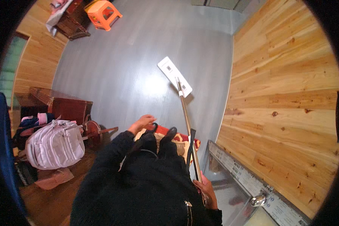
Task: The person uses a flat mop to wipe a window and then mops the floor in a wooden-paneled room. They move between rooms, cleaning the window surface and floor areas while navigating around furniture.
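Note:
My right hand (206, 189) is wrapped around the lower part of a metal mop pole (186, 113), beside my body. The pole slants away from me to a white rectangular flat mop head (174, 76), which lies on the grey floor (135, 56). A black strap or grip piece (191, 147) runs along the pole nearer to me. In front of my body hangs my left hand (145, 123), holding nothing, its fingers slightly curled and partly spread. Below it are my black shoes (171, 132), on a red and cream patterned mat (183, 144).
At the left, a pale pink backpack (56, 144) rests near a dark red wooden cabinet (70, 110). An orange plastic stool (104, 14) stands at the far left. Wood planks cover the right wall (279, 93). A door with a metal knob (259, 200) is open at lower right.

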The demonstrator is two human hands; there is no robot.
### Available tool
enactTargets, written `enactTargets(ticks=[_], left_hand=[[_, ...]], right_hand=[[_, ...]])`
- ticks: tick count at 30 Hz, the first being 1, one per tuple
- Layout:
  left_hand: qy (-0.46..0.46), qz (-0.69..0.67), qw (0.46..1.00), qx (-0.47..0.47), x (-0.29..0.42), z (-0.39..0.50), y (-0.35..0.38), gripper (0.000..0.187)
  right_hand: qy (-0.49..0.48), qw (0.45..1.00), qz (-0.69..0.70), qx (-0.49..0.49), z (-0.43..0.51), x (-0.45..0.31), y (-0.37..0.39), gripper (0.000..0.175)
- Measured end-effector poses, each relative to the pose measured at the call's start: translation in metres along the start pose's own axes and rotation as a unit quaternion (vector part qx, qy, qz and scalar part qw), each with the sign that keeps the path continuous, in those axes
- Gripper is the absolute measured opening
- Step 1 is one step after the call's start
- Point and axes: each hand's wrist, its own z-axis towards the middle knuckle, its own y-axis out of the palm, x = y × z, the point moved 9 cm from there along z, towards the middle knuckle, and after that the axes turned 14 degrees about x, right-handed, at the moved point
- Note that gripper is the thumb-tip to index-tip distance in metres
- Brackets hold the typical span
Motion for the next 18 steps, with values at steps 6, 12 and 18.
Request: enactTargets(ticks=[6, 12, 18], left_hand=[[0.135, -0.265, 0.953, 0.051, 0.140, 0.010, 0.052, 0.066], [0.270, -0.434, 0.854, -0.101, 0.288, -0.055, 0.037, 0.023], [0.270, -0.301, 0.914, -0.041, 0.250, -0.097, 0.068, 0.025]], right_hand=[[-0.082, 0.995, -0.026, -0.049, -0.018, -0.046, 0.012, 0.067], [-0.033, 0.995, 0.026, -0.089, -0.020, 0.007, -0.006, 0.052], [-0.285, 0.917, -0.262, 0.092, 0.052, -0.026, 0.004, 0.049]])
